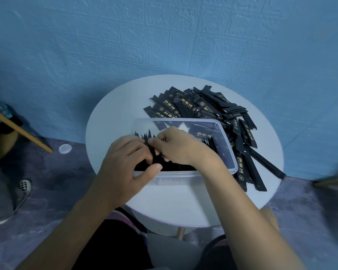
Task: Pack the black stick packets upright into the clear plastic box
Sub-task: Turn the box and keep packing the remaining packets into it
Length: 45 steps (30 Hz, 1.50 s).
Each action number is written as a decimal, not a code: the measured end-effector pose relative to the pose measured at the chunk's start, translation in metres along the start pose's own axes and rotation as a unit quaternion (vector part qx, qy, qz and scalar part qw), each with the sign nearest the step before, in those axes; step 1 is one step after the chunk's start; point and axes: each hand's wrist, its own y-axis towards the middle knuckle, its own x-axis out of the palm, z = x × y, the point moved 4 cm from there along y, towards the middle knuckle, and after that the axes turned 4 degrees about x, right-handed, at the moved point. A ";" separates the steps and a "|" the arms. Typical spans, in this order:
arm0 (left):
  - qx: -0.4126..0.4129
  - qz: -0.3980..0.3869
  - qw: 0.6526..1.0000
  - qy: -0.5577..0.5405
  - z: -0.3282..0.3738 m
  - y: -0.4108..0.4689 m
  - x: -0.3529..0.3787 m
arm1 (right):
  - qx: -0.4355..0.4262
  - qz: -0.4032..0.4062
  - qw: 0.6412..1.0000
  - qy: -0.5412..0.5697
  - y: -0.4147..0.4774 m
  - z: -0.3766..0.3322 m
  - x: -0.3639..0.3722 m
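A blue wall [164, 45] is seen behind the round white table [109, 121]. The clear plastic box [176, 119] is set near the table's front edge. A heap of loose packets [201, 105] is spread from the far edge round to the right edge, pressed close against the box's far and right sides.

A row of standing packets [176, 167] is held upright in the left part of the box, while the right end appears unfilled. The left hand [123, 162] is curled into the row, with the thumb laid on the near rim. The right hand [178, 147] is bent over the packet tops, its fingertips drawn together in what appears to be a pinch on them.

The step in hand is judged to be tidying and tightening the row. Next, one hand would have to be freed for the heap while the row is braced by the other, or it may topple.

A shoe [23, 187], a wooden stick [21, 130] and a small clear cap [65, 148] are seen on the floor to the left, well apart from the work. Nothing is seen to block the reach except the crowded heap itself.
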 end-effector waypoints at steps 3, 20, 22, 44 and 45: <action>-0.002 0.001 1.000 -0.004 -0.001 -0.001 0.000 | 0.001 -0.026 1.000 0.014 0.000 0.002 0.001; 0.006 0.015 1.000 0.001 0.000 -0.001 0.001 | 0.017 -0.064 0.997 0.049 0.002 0.004 0.009; 0.006 0.016 1.000 0.000 0.001 0.000 0.001 | 0.017 -0.060 0.997 0.048 0.003 0.004 0.009; -0.007 -0.014 1.000 0.006 0.001 0.000 -0.001 | 0.017 -0.019 0.999 0.019 0.002 0.014 0.006; -0.008 -0.016 1.000 0.005 0.001 0.000 -0.001 | 0.018 -0.014 1.000 0.011 0.002 0.014 0.005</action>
